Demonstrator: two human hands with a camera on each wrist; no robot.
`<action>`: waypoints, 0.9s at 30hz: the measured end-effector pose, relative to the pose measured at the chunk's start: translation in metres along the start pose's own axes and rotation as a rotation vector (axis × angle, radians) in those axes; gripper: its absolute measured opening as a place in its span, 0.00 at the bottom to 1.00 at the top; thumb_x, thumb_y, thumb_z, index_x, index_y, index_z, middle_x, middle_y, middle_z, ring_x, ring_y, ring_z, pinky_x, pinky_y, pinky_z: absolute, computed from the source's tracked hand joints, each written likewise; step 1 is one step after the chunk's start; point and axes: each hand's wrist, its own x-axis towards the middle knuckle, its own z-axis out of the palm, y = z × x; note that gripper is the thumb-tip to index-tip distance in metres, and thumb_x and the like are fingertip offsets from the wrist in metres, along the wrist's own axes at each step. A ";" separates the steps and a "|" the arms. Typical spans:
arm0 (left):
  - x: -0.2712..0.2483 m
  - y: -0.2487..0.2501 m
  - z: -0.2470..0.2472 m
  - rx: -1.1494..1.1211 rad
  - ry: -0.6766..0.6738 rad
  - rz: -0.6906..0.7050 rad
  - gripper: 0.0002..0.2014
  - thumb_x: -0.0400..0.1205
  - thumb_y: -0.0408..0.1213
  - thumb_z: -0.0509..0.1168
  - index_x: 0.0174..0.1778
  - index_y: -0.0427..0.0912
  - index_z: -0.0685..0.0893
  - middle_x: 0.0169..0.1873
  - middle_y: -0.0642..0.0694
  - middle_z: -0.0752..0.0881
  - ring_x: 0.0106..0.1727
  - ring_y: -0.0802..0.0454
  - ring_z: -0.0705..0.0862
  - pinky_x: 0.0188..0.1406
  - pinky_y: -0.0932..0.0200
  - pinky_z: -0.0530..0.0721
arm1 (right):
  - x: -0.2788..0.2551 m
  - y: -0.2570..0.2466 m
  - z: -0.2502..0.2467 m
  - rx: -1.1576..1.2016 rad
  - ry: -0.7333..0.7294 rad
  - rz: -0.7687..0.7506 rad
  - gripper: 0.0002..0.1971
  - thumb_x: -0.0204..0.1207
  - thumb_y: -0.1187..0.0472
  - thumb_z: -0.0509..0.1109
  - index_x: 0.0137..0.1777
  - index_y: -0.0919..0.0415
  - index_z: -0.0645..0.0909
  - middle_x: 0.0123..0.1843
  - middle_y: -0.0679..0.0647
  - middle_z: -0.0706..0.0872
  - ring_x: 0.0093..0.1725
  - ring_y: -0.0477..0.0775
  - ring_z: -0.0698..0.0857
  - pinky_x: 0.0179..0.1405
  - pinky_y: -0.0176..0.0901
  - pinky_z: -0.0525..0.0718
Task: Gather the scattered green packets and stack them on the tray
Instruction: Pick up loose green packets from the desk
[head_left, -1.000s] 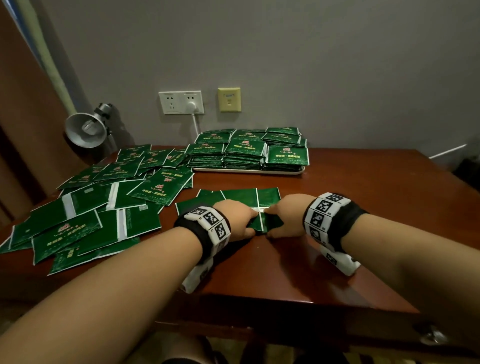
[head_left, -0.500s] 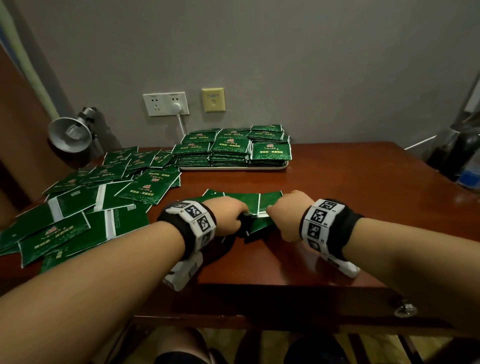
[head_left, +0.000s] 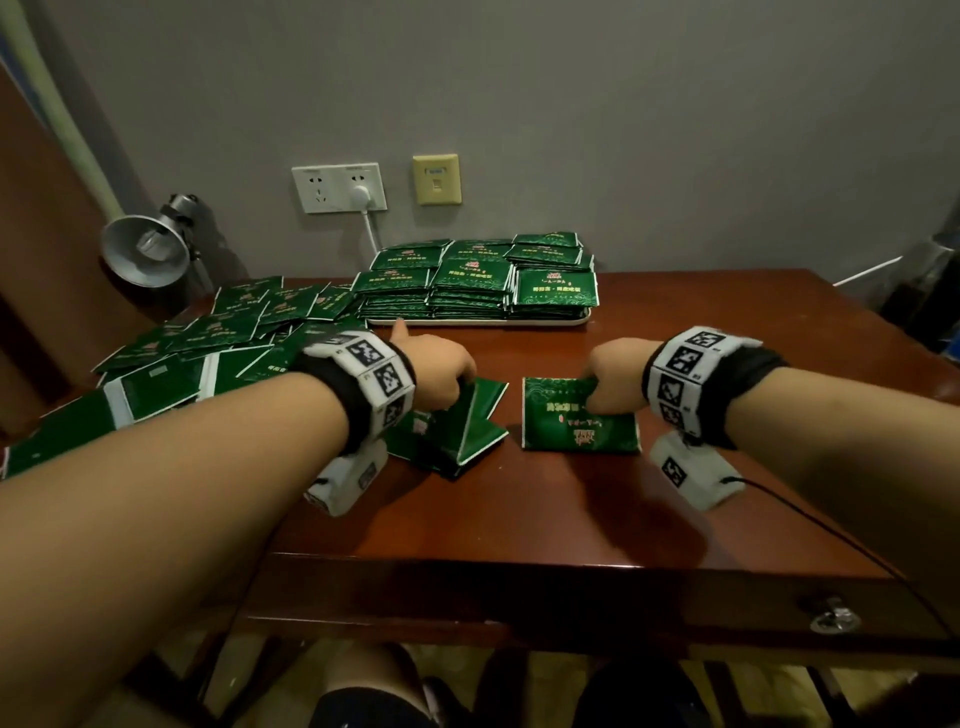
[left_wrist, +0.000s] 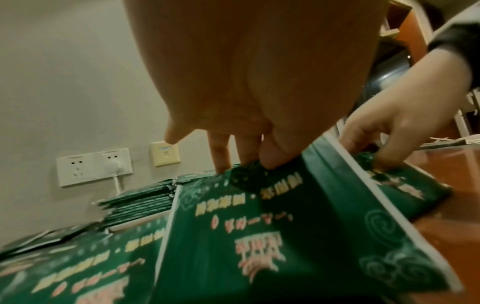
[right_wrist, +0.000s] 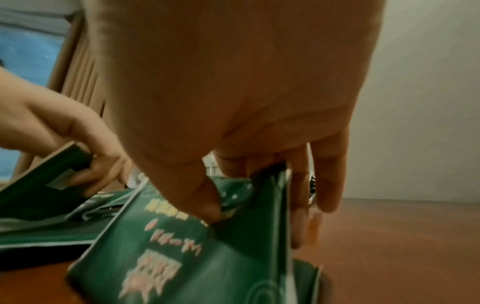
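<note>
My left hand (head_left: 441, 371) pinches the top edge of a small bunch of green packets (head_left: 457, 431), tilted up off the table; in the left wrist view the thumb and fingers (left_wrist: 270, 156) clamp that bunch (left_wrist: 233, 236). My right hand (head_left: 615, 379) pinches another green packet bunch (head_left: 576, 421) by its far edge; the thumb (right_wrist: 205, 205) presses its printed face (right_wrist: 161, 257). A white tray (head_left: 478, 322) at the back holds several neat stacks of packets (head_left: 472, 283). Scattered packets (head_left: 218, 338) cover the table's left side.
A metal desk lamp (head_left: 145, 249) stands at the back left. A wall socket with a white plug (head_left: 340, 188) sits behind the tray. The wooden table (head_left: 571, 509) has a drawer knob (head_left: 834, 618) at its front right. Dark objects (head_left: 935, 296) stand off the right edge.
The packets held together between both hands have been split. My hands have drawn apart, each lifting its own bunch, the left to the left and the right to the right.
</note>
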 end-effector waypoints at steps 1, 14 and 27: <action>0.004 0.005 0.003 -0.004 0.022 0.014 0.12 0.81 0.30 0.58 0.51 0.51 0.81 0.52 0.53 0.84 0.65 0.46 0.76 0.78 0.25 0.42 | 0.001 -0.001 0.002 -0.032 0.000 0.006 0.13 0.76 0.54 0.68 0.56 0.60 0.82 0.50 0.56 0.85 0.48 0.58 0.84 0.42 0.44 0.82; 0.003 0.027 0.045 0.020 -0.102 -0.078 0.33 0.77 0.69 0.59 0.76 0.57 0.68 0.70 0.40 0.66 0.72 0.33 0.70 0.62 0.40 0.77 | -0.002 -0.016 0.014 -0.069 -0.053 0.028 0.25 0.74 0.34 0.67 0.47 0.59 0.82 0.43 0.53 0.85 0.44 0.55 0.84 0.39 0.43 0.80; 0.007 0.022 0.057 -0.192 0.115 -0.095 0.36 0.66 0.70 0.71 0.60 0.49 0.73 0.64 0.42 0.69 0.68 0.41 0.68 0.66 0.39 0.76 | -0.015 -0.015 0.010 -0.104 -0.007 -0.090 0.17 0.73 0.57 0.70 0.61 0.56 0.77 0.60 0.54 0.78 0.56 0.55 0.78 0.49 0.44 0.82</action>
